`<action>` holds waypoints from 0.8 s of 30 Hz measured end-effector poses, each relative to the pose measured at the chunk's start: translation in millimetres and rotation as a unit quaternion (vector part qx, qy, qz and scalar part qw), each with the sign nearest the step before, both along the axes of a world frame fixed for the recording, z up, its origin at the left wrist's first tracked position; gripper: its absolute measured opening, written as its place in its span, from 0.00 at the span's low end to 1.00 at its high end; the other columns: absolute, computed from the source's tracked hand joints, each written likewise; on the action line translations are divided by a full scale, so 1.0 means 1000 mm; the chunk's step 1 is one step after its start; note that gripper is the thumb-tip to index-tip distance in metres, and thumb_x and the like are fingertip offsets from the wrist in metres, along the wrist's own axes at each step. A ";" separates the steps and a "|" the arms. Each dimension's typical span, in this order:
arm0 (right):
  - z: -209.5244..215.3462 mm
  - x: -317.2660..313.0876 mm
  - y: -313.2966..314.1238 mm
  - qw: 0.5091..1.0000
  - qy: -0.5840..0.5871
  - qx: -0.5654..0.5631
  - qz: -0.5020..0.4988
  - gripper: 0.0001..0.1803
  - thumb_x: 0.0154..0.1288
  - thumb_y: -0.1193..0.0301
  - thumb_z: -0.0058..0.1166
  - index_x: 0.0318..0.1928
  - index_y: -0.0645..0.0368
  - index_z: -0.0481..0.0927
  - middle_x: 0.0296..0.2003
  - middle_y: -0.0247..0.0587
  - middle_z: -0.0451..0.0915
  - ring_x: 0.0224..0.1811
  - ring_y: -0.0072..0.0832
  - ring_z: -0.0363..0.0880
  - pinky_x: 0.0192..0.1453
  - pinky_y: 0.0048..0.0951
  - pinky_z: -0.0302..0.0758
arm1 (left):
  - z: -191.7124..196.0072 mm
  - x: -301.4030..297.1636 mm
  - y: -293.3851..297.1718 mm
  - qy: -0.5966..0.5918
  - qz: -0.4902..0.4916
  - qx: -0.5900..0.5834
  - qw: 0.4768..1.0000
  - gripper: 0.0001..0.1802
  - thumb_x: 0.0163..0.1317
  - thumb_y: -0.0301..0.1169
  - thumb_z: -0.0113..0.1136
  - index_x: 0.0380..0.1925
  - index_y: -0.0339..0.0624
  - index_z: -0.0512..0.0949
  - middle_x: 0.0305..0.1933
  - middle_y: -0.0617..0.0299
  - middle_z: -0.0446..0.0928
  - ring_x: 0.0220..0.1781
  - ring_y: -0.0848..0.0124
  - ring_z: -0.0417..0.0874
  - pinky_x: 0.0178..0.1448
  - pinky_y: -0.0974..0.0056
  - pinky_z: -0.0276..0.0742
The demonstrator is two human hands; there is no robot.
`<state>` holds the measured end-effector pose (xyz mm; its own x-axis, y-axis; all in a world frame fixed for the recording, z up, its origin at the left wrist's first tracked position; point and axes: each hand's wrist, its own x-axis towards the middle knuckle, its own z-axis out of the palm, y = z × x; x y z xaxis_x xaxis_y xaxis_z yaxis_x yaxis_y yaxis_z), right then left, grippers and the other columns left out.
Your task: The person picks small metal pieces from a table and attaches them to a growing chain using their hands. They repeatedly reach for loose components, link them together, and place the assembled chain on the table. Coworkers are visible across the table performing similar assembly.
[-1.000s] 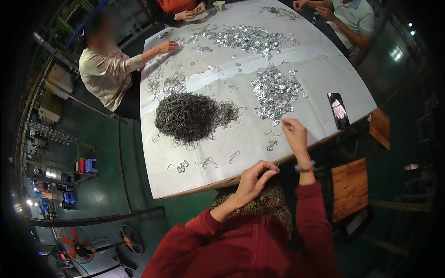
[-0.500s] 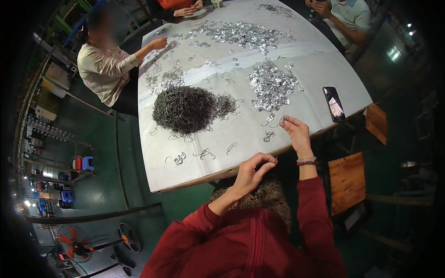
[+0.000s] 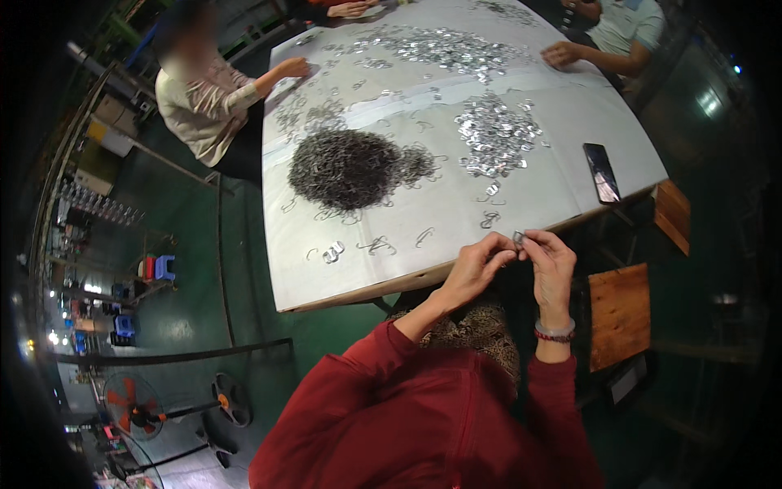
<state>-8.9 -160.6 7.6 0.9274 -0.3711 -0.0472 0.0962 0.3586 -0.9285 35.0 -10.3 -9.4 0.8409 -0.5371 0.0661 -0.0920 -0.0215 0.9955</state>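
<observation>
In front of me, just off the table's near edge, my two hands meet at the fingertips. My right hand (image 3: 554,265) pinches a small silver metal buckle (image 3: 519,238) between thumb and forefinger. My left hand (image 3: 479,267) is closed in a pinch right beside it; what its fingertips hold is too small to make out. Beyond them lie a few bent wire hooks (image 3: 489,220) and a loose buckle (image 3: 492,188). Farther back spreads a heap of silver buckles (image 3: 498,134). Left of that rises a big dark tangle of wire hooks (image 3: 342,169).
The white-covered table (image 3: 456,236) carries a black phone (image 3: 602,173) near its right edge. More buckles (image 3: 444,49) cover the far part. Co-workers' hands (image 3: 292,68) rest at the left, far and right sides. A wooden stool (image 3: 619,318) stands at my right.
My right hand has drawn a buckle back from the table toward my left hand, and the two now touch. The right-hand co-worker has reached a hand onto the table. My view has shifted slightly.
</observation>
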 end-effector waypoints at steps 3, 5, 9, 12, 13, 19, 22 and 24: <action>0.003 -0.006 0.003 1.000 -0.005 -0.025 -0.016 0.07 0.60 0.85 0.56 0.40 0.71 0.81 0.32 0.40 0.81 0.30 0.21 0.77 0.38 0.19 0.74 | -0.002 0.000 0.001 -0.033 -0.019 0.013 0.999 0.08 0.67 0.28 0.58 0.42 0.37 0.76 0.34 0.64 0.80 0.35 0.78 0.76 0.40 0.70 0.75; 0.002 -0.007 0.003 1.000 0.003 -0.022 -0.019 0.07 0.60 0.85 0.56 0.40 0.71 0.81 0.32 0.40 0.81 0.30 0.21 0.77 0.38 0.19 0.74 | 0.001 0.001 0.004 -0.030 -0.028 0.041 0.998 0.08 0.67 0.28 0.58 0.42 0.37 0.75 0.34 0.63 0.80 0.35 0.79 0.76 0.40 0.70 0.75; 0.000 -0.010 0.007 0.999 0.009 0.034 0.001 0.06 0.61 0.85 0.55 0.39 0.71 0.81 0.32 0.40 0.81 0.31 0.22 0.77 0.39 0.20 0.74 | -0.008 0.001 0.010 -0.038 -0.041 0.049 0.997 0.09 0.66 0.29 0.59 0.43 0.37 0.75 0.34 0.62 0.80 0.37 0.78 0.78 0.41 0.69 0.75; 0.000 -0.014 0.006 0.999 0.006 0.028 0.015 0.06 0.60 0.87 0.54 0.37 0.71 0.81 0.31 0.39 0.80 0.31 0.22 0.77 0.38 0.21 0.74 | -0.017 0.019 0.017 -0.101 0.053 0.006 0.993 0.11 0.63 0.28 0.61 0.45 0.40 0.78 0.41 0.61 0.82 0.42 0.70 0.82 0.44 0.67 0.77; 0.000 -0.016 0.005 1.000 0.004 0.020 0.015 0.06 0.59 0.87 0.54 0.37 0.71 0.81 0.31 0.39 0.79 0.31 0.23 0.76 0.38 0.21 0.74 | -0.019 0.033 0.024 -0.126 0.087 0.021 0.988 0.11 0.62 0.28 0.62 0.44 0.41 0.79 0.43 0.60 0.82 0.43 0.68 0.83 0.45 0.66 0.77; 0.002 -0.016 0.000 1.000 0.010 0.005 0.023 0.05 0.57 0.88 0.53 0.33 0.69 0.80 0.30 0.39 0.78 0.29 0.23 0.75 0.35 0.22 0.73 | -0.066 0.171 0.088 -0.404 0.128 0.405 0.810 0.06 0.55 0.29 0.58 0.32 0.48 0.83 0.34 0.61 0.75 0.43 0.62 0.75 0.46 0.57 0.75; 0.007 -0.017 -0.004 0.999 0.010 0.029 0.022 0.06 0.57 0.89 0.53 0.33 0.69 0.81 0.31 0.39 0.79 0.29 0.23 0.77 0.35 0.22 0.75 | -0.086 0.201 0.097 -0.498 0.045 0.438 0.747 0.05 0.55 0.32 0.56 0.29 0.49 0.80 0.36 0.60 0.71 0.43 0.62 0.74 0.45 0.60 0.74; 0.012 -0.021 -0.006 1.000 0.012 0.020 0.017 0.06 0.57 0.88 0.53 0.33 0.69 0.81 0.30 0.39 0.79 0.29 0.23 0.77 0.35 0.22 0.75 | -0.083 0.199 0.093 -0.538 0.019 0.439 0.719 0.05 0.55 0.33 0.56 0.30 0.48 0.79 0.35 0.61 0.71 0.43 0.62 0.74 0.45 0.60 0.74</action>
<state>-29.9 -166.8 20.0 0.9378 -0.3369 -0.0834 0.0618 0.3985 -0.9151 234.4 82.8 -92.9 0.5709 -0.7477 0.3393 -0.7826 -0.6205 -0.0506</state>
